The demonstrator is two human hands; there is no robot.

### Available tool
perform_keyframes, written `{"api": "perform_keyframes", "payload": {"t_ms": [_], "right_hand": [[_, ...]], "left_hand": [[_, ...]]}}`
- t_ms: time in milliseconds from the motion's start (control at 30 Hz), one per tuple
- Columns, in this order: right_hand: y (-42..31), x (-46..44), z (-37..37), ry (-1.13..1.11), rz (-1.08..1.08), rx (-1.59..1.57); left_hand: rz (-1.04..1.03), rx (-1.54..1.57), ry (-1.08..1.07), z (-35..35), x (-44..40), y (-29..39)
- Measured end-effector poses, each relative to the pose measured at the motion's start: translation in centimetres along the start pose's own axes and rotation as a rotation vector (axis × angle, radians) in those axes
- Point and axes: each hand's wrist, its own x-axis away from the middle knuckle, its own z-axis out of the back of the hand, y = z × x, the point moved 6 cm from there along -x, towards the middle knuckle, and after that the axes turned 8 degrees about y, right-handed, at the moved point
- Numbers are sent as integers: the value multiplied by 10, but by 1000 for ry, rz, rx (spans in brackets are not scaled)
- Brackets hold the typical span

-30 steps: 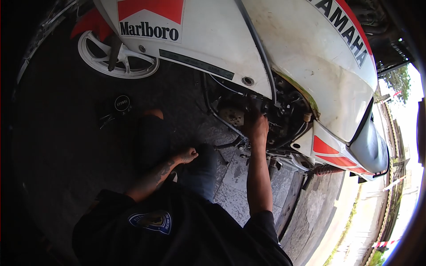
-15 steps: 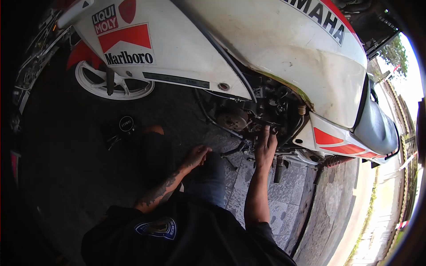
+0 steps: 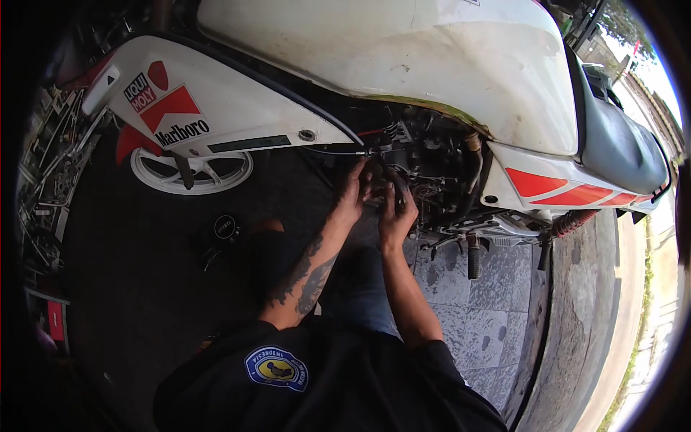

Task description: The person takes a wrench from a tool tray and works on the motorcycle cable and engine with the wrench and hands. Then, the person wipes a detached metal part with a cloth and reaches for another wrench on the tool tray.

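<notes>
Both hands are raised to the dark engine area [image 3: 439, 165] of a white and red motorcycle [image 3: 403, 54]. My left hand [image 3: 350, 194] is at the engine's front side, its fingers curled just below a thin cable [image 3: 335, 152]; what it holds, if anything, is too dark to make out. Close beside it, my right hand [image 3: 397, 212] has its fingers bent upward around a small dark part that I cannot make out. The fingertips of both hands lie partly in shadow.
A white front wheel [image 3: 191, 174] is at the left. A round dark-capped object [image 3: 224, 227] rests on the dark floor. Many metal tools [image 3: 43, 194] line the far left. A footpeg [image 3: 473, 261] and a red spring [image 3: 572, 222] are to the right.
My left hand has risen from near my lap to the engine area. My right hand has moved left along the engine, closer to it. The view has shifted.
</notes>
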Motion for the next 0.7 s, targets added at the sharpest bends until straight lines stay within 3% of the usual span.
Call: {"api": "perform_keyframes", "payload": {"t_ms": [400,667,700], "right_hand": [[9,16,-5,25,-61,-56],[-5,-15,2,-17,24,14],[-3,-19,6,9,-78,-20]], "left_hand": [[-5,32,-16,0,-3,0],[38,31,33,2,-4,-5],[44,33,32,3,-2,-6]]}}
